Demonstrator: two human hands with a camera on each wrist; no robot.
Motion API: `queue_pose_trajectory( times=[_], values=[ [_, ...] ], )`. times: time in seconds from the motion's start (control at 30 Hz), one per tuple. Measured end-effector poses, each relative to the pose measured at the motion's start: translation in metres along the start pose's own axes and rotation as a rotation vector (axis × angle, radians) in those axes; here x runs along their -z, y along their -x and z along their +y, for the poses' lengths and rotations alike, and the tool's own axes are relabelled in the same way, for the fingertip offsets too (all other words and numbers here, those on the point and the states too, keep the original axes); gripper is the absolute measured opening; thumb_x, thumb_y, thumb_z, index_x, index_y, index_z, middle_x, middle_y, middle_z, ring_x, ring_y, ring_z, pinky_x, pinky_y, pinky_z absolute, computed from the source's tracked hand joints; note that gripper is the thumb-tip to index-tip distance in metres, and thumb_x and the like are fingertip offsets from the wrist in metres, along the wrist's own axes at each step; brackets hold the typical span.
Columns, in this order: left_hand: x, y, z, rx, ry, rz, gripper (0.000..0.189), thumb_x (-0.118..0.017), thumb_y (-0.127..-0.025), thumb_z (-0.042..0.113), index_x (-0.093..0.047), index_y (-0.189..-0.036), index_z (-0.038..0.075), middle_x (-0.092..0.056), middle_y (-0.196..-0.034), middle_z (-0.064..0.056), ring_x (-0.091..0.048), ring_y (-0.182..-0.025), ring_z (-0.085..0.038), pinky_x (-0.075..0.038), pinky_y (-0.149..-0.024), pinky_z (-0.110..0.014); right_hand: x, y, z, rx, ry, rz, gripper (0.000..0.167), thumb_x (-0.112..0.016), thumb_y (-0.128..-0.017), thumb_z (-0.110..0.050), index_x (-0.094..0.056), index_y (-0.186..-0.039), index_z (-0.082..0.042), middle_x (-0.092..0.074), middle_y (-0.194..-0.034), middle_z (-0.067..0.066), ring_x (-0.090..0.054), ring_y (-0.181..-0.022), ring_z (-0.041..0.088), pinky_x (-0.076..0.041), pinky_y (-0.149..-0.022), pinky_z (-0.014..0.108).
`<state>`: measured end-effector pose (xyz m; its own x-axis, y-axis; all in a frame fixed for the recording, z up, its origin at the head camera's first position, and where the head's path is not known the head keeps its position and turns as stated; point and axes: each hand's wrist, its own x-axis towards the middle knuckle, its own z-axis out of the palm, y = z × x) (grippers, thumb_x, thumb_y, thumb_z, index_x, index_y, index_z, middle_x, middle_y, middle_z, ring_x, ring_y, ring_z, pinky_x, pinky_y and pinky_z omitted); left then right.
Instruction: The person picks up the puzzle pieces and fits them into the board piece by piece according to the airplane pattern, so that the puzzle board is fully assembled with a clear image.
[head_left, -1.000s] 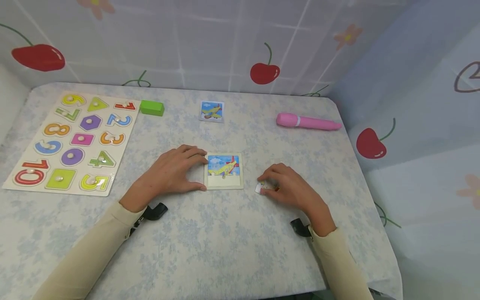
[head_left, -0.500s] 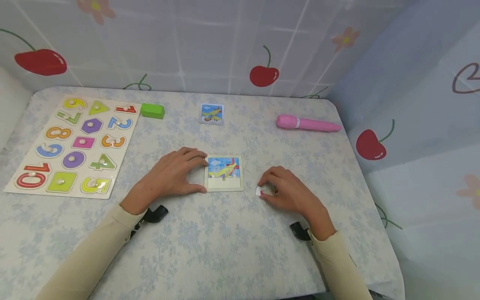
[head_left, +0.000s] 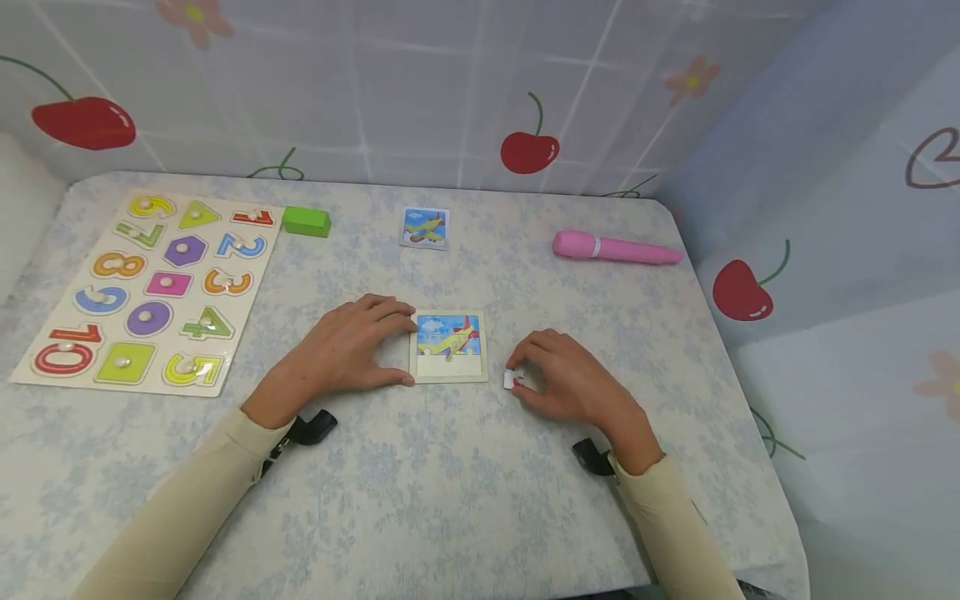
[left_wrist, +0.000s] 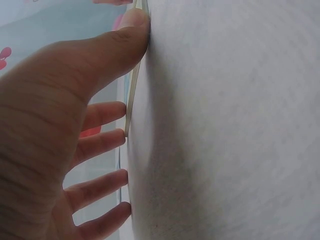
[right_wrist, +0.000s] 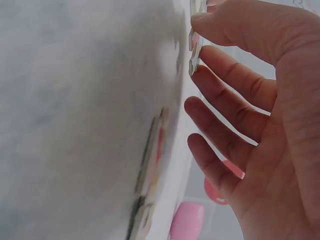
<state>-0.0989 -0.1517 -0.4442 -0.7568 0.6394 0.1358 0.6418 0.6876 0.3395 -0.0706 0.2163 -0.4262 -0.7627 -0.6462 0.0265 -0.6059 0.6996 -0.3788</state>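
Observation:
A square puzzle board point(head_left: 448, 370) with a yellow airplane picture lies mid-table, its lower strip pale and bare. My left hand point(head_left: 341, 346) rests against its left edge, thumb at the near corner and fingertips at the far one, fingers spread apart. To the right of the board, my right hand point(head_left: 566, 379) pinches a small jigsaw piece point(head_left: 512, 379) between thumb and fingers, just over the cloth. In the right wrist view more jigsaw pieces point(right_wrist: 154, 155) lie flat on the table by the hand; the head view hides them behind it.
A picture card point(head_left: 424, 227) of the airplane lies behind the board. At left is a number-and-shape peg puzzle point(head_left: 135, 283), with a green block point(head_left: 306, 222) at its far corner. A pink pen-shaped object point(head_left: 618, 248) lies at the back right. Curtains surround the table.
My right hand has shifted slightly left toward the board with the jigsaw piece in its fingers. The left hand stays at the board's edge.

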Motion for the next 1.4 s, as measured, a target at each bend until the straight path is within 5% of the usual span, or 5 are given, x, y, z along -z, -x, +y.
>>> queue_pose_trajectory(
  times=[0.73, 1.4],
  values=[
    [0.001, 0.000, 0.000, 0.005, 0.013, -0.010, 0.076, -0.090, -0.079, 0.065, -0.072, -0.134, 0.016, -0.061, -0.150, -0.004, -0.054, -0.139, -0.032, -0.053, -0.102, -0.055, -0.005, -0.046, -0.025, 0.197, 0.001, 0.054, 0.022, -0.085, -0.093, -0.027, -0.078, -0.111, -0.018, -0.070, -0.117, -0.002, -0.065, -0.110, 0.019, -0.053, -0.098, 0.041],
    [0.000, 0.000, -0.003, -0.022, 0.029, 0.013, 0.074, -0.090, -0.080, 0.063, -0.072, -0.133, 0.015, -0.061, -0.149, -0.004, -0.055, -0.138, -0.032, -0.054, -0.101, -0.055, -0.018, -0.081, -0.040, 0.257, 0.005, 0.001, 0.023, -0.083, -0.095, -0.031, -0.079, -0.114, -0.019, -0.071, -0.117, -0.004, -0.064, -0.110, 0.018, -0.053, -0.095, 0.040]
  ],
)
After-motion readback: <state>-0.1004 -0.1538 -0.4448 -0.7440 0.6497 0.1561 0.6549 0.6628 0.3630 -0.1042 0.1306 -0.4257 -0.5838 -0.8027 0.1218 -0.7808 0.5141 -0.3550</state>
